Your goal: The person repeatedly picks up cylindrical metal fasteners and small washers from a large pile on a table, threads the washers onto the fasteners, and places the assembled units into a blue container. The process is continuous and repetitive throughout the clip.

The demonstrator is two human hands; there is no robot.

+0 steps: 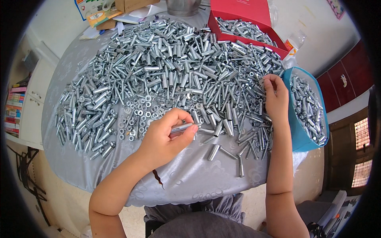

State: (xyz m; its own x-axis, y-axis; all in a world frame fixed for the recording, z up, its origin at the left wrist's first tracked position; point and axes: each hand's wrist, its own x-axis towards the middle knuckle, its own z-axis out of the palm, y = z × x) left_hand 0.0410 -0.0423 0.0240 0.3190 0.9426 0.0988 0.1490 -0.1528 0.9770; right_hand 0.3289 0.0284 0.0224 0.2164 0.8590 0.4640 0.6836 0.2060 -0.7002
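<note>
Left hand [164, 137] pinching a small shiny metal tube [183, 127] just above the grey table [186, 174], right hand [276, 97] picking in the pile [174, 67] by the blue bag [295, 131]; probably hard, light, slippery, best held mid-length.

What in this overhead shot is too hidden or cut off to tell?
- Right hand: fingers curl over whatever small part it picks; too small to tell.
- Left hand: the metal piece is half covered by fingers.
- Blue bag: its depth is hidden by its wall.
- Red box: cut off by the top edge.
</note>
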